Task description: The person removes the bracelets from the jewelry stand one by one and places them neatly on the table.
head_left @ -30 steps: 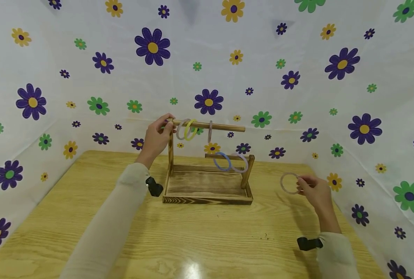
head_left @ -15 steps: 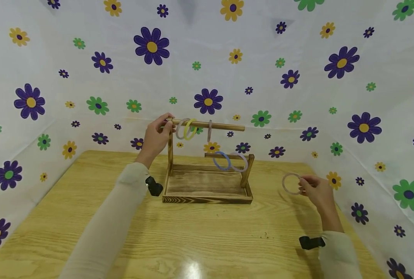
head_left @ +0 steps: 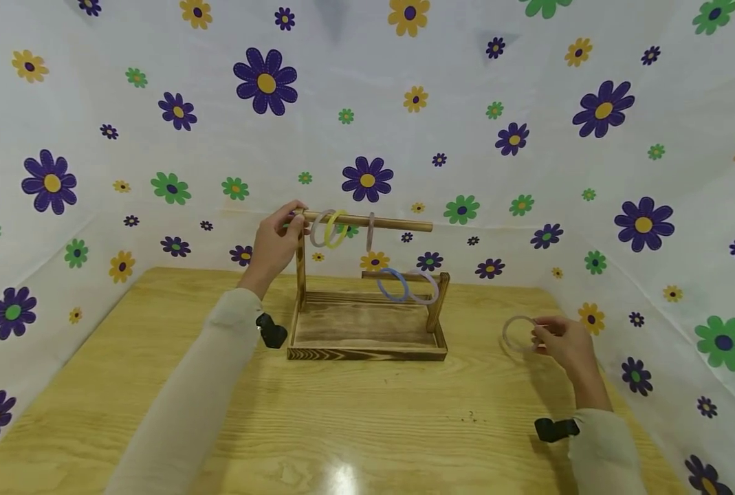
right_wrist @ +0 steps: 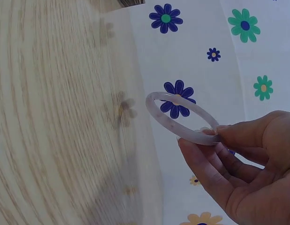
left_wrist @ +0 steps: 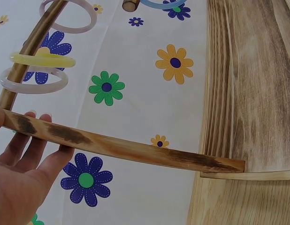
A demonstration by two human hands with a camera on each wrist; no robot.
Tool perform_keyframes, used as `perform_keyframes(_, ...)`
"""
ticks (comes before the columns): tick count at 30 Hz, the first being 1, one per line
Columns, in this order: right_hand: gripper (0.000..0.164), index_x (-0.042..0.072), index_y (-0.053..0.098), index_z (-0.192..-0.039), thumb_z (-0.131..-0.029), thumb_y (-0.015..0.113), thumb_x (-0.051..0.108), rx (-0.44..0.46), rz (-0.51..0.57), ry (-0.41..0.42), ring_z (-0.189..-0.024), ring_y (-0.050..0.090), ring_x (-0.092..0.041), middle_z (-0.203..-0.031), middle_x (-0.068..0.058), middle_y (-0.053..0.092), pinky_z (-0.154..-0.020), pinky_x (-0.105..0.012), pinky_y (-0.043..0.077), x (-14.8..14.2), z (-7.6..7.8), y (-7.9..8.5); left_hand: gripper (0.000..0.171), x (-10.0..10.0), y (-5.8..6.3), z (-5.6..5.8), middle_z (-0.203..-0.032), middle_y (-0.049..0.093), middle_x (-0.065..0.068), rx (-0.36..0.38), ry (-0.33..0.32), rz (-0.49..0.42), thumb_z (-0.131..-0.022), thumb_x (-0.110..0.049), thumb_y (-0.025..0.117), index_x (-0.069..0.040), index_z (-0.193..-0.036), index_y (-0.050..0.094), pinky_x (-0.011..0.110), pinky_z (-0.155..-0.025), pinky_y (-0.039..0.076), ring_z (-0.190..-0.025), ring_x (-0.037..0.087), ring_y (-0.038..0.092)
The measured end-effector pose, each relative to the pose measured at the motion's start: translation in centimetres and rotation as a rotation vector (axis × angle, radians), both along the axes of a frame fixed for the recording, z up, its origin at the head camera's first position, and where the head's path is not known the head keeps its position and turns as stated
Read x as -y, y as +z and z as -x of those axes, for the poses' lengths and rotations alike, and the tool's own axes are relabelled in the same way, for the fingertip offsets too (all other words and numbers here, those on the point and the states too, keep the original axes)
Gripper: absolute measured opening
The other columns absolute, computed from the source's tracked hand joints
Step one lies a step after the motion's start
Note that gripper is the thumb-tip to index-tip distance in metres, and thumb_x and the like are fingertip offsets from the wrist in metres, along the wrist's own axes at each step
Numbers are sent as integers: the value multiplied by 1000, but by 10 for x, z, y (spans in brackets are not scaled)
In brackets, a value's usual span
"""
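Note:
At the top of the left post of a wooden bangle rack (head_left: pixel 367 355), my left hand (head_left: pixel 274 246) grips the wood, thumb in front and fingers behind. The upper bar (head_left: pixel 404 224) carries a pale bangle (left_wrist: pixel 34 87), a yellow bangle (left_wrist: pixel 41 60) beside it and a brownish-pink bangle (head_left: pixel 370 234) farther along. On the lower bar hang a blue bangle (head_left: pixel 384 293) and a pale lavender bangle (head_left: pixel 437 289). Right of the rack, above the table, my right hand (head_left: pixel 565 344) pinches a translucent pale bangle (right_wrist: pixel 171 125) by its edge between thumb and fingers.
The rack's shallow tray base (head_left: pixel 367 326) stands on a light wood-grain table (head_left: pixel 367 419). Behind and at both sides rises a white flower-printed cloth (head_left: pixel 466 75). Dark specks (head_left: pixel 472 416) lie on the table at front right. Each wrist wears a black camera (head_left: pixel 555 430).
My right hand has shifted slightly right and down with the pale bangle. My left hand keeps its grip on the rack, and the hanging bangles stay where they were.

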State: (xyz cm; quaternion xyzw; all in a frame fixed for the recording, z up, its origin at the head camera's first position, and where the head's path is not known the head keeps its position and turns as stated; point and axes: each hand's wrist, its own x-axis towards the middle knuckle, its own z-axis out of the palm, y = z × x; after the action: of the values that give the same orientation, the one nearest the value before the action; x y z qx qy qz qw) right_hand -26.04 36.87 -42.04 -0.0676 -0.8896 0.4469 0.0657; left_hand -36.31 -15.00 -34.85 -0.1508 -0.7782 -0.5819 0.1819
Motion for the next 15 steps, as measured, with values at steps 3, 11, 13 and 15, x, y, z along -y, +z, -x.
perform_keyframes(3,39,-16,55,-135,-106,55,9,14,-7,4,-75,66,0,-112,-33,68,-71,-23,62,-2,1,-3,38,2,-1,-1,-124,66,25,0,3,4,-111,-27,46,-9,-143,56,31,-91,54,-114,37,68)
perform_keyframes(11,38,-19,53,-135,-105,55,5,42,10,0,-76,65,1,-104,-21,70,-70,-24,63,-14,2,-7,37,1,1,-1,-122,68,22,-27,17,14,-111,-26,46,-10,-143,58,27,-85,52,-108,27,69)
perform_keyframes(13,37,-19,53,-134,-105,55,4,56,11,-3,-76,66,1,-106,-24,70,-71,-25,63,-17,2,-8,37,1,1,-1,-122,68,20,-15,18,9,-111,-26,46,-11,-143,58,26,-85,52,-108,26,69)
perform_keyframes(15,38,-19,52,-135,-106,53,4,72,1,3,-77,66,0,-111,-29,68,-72,-25,63,-19,1,-8,38,1,2,-1,-124,68,21,-7,10,5,-111,-26,46,-10,-144,57,27,-87,52,-109,28,69)
